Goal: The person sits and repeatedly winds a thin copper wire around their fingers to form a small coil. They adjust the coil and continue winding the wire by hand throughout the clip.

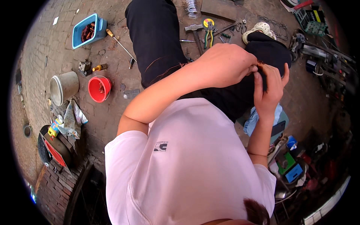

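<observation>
Over my dark trouser legs, both hands meet on a small dark bundle of fine reddish-brown strands. My left hand is closed, its fingertips pinching the bundle's upper end. My right hand is closed around it too, thumb on the near side and one finger sticking out. I cannot tell whether the strands are wire or fibre. A few long, thin reddish strands show against my trousers, beyond my left forearm.
At left are a blue basin of dark reddish pieces, a red bucket and a pale bucket. A screwdriver lies nearby. Ahead are a hammer and pliers. Metal parts crowd the right.
</observation>
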Available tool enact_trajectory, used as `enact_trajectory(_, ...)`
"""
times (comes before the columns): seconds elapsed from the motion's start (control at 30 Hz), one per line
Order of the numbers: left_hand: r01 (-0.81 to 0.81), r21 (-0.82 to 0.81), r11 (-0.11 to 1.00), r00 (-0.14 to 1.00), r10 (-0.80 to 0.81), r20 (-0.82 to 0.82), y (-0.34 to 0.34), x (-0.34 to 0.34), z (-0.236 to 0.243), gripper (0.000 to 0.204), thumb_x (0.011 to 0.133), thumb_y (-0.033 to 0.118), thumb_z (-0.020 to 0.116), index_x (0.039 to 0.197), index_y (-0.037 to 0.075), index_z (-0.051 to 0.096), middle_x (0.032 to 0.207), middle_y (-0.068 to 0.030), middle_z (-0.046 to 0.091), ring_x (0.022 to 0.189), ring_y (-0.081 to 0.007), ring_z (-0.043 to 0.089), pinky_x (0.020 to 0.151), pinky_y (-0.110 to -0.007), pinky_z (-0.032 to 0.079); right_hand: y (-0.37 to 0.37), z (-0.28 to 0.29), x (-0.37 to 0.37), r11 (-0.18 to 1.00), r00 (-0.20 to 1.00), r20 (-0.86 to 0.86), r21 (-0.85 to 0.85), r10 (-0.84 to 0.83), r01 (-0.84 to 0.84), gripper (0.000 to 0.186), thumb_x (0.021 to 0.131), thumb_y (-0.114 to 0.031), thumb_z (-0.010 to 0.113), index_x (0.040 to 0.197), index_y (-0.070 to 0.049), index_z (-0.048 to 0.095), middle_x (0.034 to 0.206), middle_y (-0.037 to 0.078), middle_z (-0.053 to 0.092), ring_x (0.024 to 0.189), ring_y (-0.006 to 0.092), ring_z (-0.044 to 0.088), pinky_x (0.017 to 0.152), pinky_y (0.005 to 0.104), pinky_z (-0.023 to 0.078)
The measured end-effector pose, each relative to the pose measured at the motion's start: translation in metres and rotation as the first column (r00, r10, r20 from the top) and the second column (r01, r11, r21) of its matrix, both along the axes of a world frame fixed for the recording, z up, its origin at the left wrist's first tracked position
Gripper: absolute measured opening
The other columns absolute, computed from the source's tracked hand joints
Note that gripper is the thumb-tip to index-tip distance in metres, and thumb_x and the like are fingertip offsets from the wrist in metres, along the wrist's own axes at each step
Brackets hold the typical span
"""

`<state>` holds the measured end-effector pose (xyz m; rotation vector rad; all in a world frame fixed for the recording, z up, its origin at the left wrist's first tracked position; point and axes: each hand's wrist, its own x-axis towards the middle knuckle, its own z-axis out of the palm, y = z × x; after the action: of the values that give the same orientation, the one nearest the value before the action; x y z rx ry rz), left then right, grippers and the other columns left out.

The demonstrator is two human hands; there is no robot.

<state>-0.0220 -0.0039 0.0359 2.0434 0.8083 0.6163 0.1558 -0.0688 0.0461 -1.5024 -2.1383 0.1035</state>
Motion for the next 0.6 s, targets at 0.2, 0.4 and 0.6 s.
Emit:
enact_trajectory(0.2, 0.014, -0.037, 0.999, 0.997, -0.011, 0.083, 0.008, -0.009, -0.004, 0.012, 0.086, 0.015, 0.06, 0.084, 0.004, 0.063, 0.069, -0.0129, 0.06, 0.063, -0.0325, 0.056, 0.057, -0.037, 0.045, 0.004, 0.006, -0.002, 0.989, 0.995, -0.072, -0.12, 0.073, -0.081, 0.006, 0.081, -0.008, 0.066, 0.082, -0.006, 0.061, 0.075, 0.002, 0.061, 0.069, 0.0186, 0.057, 0.094, 0.0363, 0.034)
enact_trajectory(0.4, 0.222, -0.482, 0.848, 0.947, -0.07, 0.313, 0.014, -0.009, -0.001, 0.026, 0.095, 0.021, 0.054, 0.079, 0.002, 0.059, 0.061, 0.0001, 0.051, 0.055, -0.0098, 0.041, 0.051, -0.026, 0.036, -0.007, -0.002, 0.006, 0.937, 0.794, -0.604, -0.314, -0.074, -0.152, 0.008, 0.088, -0.01, 0.061, 0.087, -0.002, 0.063, 0.076, 0.001, 0.065, 0.073, 0.011, 0.059, 0.099, 0.0376, 0.032)
enact_trajectory(0.6, 0.271, -0.61, 0.745, 0.913, 0.001, 0.407, -0.001, 0.008, -0.023, 0.029, 0.097, 0.022, 0.052, 0.078, 0.001, 0.059, 0.064, 0.0033, 0.046, 0.059, -0.0061, 0.037, 0.054, -0.023, 0.033, -0.016, -0.011, 0.003, 0.91, 0.072, -0.947, -0.322, -0.314, -0.261, 0.02, 0.093, -0.013, 0.057, 0.1, 0.004, 0.064, 0.086, 0.01, 0.067, 0.08, 0.0157, 0.063, 0.088, 0.0339, 0.044)
